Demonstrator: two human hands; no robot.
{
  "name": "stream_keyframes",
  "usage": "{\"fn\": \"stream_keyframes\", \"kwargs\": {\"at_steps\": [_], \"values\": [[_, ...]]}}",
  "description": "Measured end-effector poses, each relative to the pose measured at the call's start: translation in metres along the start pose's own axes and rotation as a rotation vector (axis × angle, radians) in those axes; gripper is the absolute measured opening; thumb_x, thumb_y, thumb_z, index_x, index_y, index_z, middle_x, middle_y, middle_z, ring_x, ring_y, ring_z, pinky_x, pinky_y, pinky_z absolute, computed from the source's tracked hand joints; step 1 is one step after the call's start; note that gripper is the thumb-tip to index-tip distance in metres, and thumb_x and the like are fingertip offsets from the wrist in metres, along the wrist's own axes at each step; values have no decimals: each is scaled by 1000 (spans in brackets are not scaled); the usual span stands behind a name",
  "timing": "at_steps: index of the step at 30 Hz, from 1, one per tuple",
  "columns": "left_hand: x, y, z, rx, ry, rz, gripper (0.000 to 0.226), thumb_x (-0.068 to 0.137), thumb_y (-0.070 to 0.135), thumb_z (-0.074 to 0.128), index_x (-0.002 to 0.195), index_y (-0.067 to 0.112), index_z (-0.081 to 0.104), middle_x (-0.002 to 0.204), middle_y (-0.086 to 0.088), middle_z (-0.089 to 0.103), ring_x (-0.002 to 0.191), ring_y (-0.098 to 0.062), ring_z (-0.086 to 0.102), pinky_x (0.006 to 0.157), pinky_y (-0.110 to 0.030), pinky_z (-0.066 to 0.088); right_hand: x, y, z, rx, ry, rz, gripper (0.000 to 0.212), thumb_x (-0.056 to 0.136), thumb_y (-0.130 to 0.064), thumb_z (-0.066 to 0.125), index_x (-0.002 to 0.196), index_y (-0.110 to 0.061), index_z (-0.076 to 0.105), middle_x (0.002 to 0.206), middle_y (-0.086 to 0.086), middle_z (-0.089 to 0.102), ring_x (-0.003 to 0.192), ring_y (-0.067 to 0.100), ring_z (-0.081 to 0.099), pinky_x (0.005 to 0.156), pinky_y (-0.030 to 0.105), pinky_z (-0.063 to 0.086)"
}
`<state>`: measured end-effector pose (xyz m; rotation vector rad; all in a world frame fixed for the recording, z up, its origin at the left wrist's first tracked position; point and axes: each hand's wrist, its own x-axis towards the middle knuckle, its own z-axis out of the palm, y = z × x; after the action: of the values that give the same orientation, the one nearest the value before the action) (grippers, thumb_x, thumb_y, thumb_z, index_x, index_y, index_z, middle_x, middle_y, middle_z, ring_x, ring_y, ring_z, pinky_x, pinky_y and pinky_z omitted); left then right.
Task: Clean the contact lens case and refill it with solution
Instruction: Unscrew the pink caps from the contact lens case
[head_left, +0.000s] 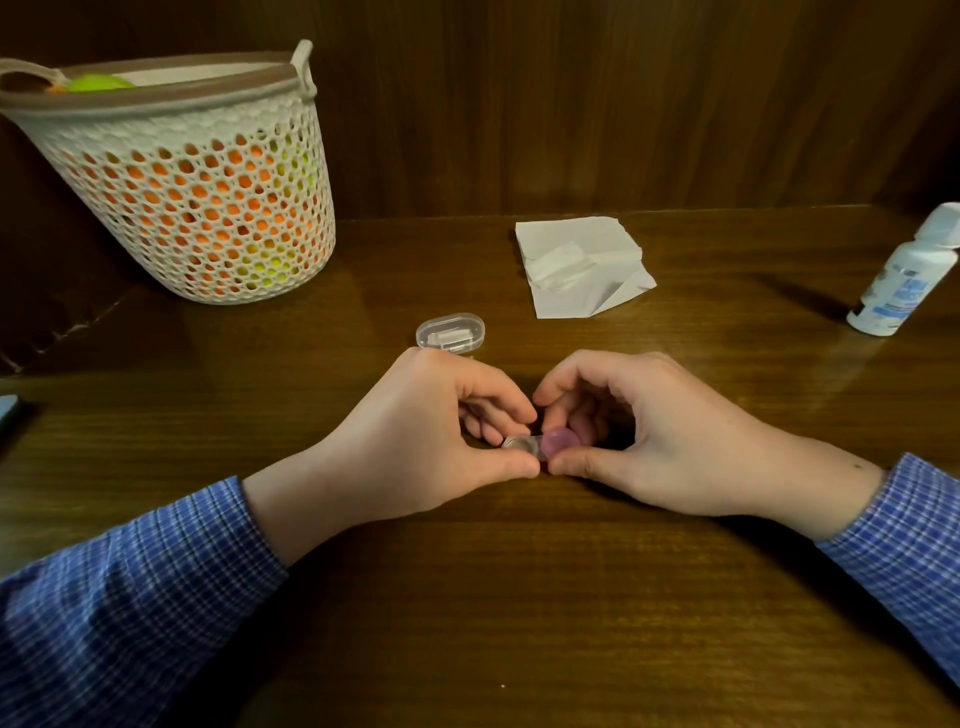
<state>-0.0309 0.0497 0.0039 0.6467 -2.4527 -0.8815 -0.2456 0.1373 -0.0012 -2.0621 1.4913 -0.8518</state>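
Pinching from both sides, left hand (415, 441) and right hand (649, 441) meet at near centre of the worktop (519, 597), holding the contact lens case (540, 446) between them. Left thumb lies flat along the near edge of the case, left fingers (493, 410) curled over the far side, gripping the clear end. Right thumb mirrors it, tip to tip with the left thumb; right fingers (566, 400) arch over and curl down onto the pink cap (560, 441). Both wrists rest low on the wood, forearms angled inward from the near corners, in blue checked sleeves (130, 597).

Case: small, plastic, mostly hidden by the fingers; a round translucent pink cap shows on the right side, a clear rounded part with a silvery rim on the left. Whether it sits on the worktop or is lifted just off it cannot be told.

Just beyond the left hand: a clear plastic oval box (450, 332), lid closed, white insert inside. Farther back, right of centre: a white paper tissue (576, 265), creased, partly folded, corners turned. Far right edge: a white plastic solution bottle (906, 275) with blue label and white cap, standing on the worktop. Far left: a white perforated plastic basket (208, 156), tapered, brown rim, loop handles, orange and yellow-green contents showing through the holes. Worktop and back wall: dark glossy wood grain.
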Motion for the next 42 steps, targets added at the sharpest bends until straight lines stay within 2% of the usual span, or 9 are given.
{"fn": "stream_keyframes", "kwargs": {"at_steps": [3, 8, 11, 16, 22, 29, 32, 36, 42], "values": [[0, 0, -1, 1, -4, 5, 37, 75, 27, 91, 110, 21, 79, 91, 10, 79, 86, -4, 76, 74, -26, 63, 0, 1, 0, -31, -2, -18, 34, 82, -27, 85, 110, -29, 66, 92, -13, 72, 84, 14, 69, 69, 23, 56], [0, 1, 0, 21, 1, 15, 35, 76, 28, 90, 108, 20, 79, 90, 12, 78, 85, 0, 75, 75, -25, 63, -1, 1, 3, -85, 40, -18, 45, 76, -53, 80, 113, -33, 64, 90, -18, 68, 84, 6, 66, 64, 14, 51], [0, 0, 0, 9, -5, 7, 35, 76, 27, 91, 109, 20, 79, 91, 11, 78, 85, -2, 75, 74, -27, 63, -1, 4, 3, -36, 30, 3, 42, 77, -42, 84, 113, -33, 64, 88, -16, 70, 78, 9, 66, 63, 16, 51], [0, -1, 0, 8, -11, 9, 35, 76, 27, 91, 109, 21, 79, 91, 11, 79, 85, -3, 75, 74, -28, 64, -1, 5, 0, 21, -32, 7, 41, 83, -24, 84, 117, -31, 63, 98, -16, 73, 81, 15, 67, 68, 26, 57], [0, -3, 0, 17, -4, 25, 35, 76, 28, 90, 108, 21, 79, 90, 11, 78, 85, -2, 75, 74, -27, 63, -2, 7, 2, -24, 12, 29, 46, 77, -38, 86, 117, -32, 64, 94, -14, 68, 80, 7, 66, 64, 19, 53], [1, -5, 0, 6, -8, 30, 35, 75, 29, 91, 107, 22, 79, 89, 12, 78, 84, -2, 75, 72, -27, 64, -3, 8, 0, 85, -51, -3, 35, 86, -16, 78, 115, -28, 64, 100, -11, 70, 79, 18, 64, 66, 32, 57], [2, -5, 0, 7, -7, 39, 34, 76, 28, 90, 107, 21, 79, 89, 12, 78, 84, -3, 76, 72, -26, 64, -3, 8, 1, 66, -58, -14, 38, 83, -14, 79, 114, -29, 64, 100, -12, 67, 79, 17, 63, 65, 30, 56], [1, -5, 0, 5, -8, 38, 35, 75, 29, 91, 108, 22, 78, 89, 13, 78, 84, -1, 75, 73, -26, 63, -1, 8, 2, 57, -31, 13, 37, 82, -30, 83, 114, -32, 64, 99, -15, 67, 79, 14, 64, 64, 23, 55], [2, -6, 0, 4, -9, 34, 35, 76, 29, 90, 109, 22, 78, 90, 11, 78, 85, -4, 76, 72, -28, 64, -2, 8, 1, 37, -64, -4, 36, 86, -17, 77, 116, -31, 63, 100, -16, 68, 82, 15, 63, 66, 24, 54]]}}
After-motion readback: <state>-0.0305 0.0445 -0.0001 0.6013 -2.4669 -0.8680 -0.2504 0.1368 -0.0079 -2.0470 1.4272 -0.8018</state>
